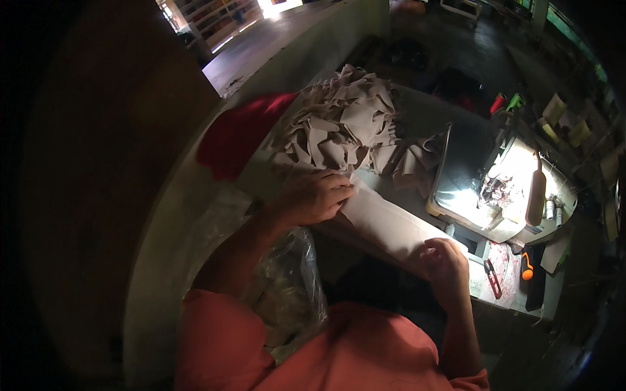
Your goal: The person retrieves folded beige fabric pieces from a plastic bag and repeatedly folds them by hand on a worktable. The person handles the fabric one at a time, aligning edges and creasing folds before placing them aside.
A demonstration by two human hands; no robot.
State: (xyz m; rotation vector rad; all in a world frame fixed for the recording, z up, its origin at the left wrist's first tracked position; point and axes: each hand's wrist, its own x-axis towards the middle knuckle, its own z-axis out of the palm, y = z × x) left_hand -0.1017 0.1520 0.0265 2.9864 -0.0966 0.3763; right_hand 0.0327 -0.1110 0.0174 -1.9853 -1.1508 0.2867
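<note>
A: Where's the beige fabric strip [391, 225]?

B: Stretched between both hands on the table [417, 107]. The left hand [313, 195] presses its upper end, fingers curled down on it; the right hand [443, 260] pinches the lower end.

A: And around it?

B: Heap of beige cut pieces [345, 120] at twelve o'clock, sewing machine [502, 189] at two (brightly lit), red cloth [238, 133] at ten.

Scene dim overall; strongest source is a small lamp on the cream-coloured sewing machine [508, 195], which blows out to white glare on its metal bed plate. A second bright patch comes from the daylit doorway at the upper edge (overexposed, no detail). Left side and corners fall to near black, straight edges bow toward the rim, and the heap of beige fabric pieces [339, 124] reads slightly soft.
</note>
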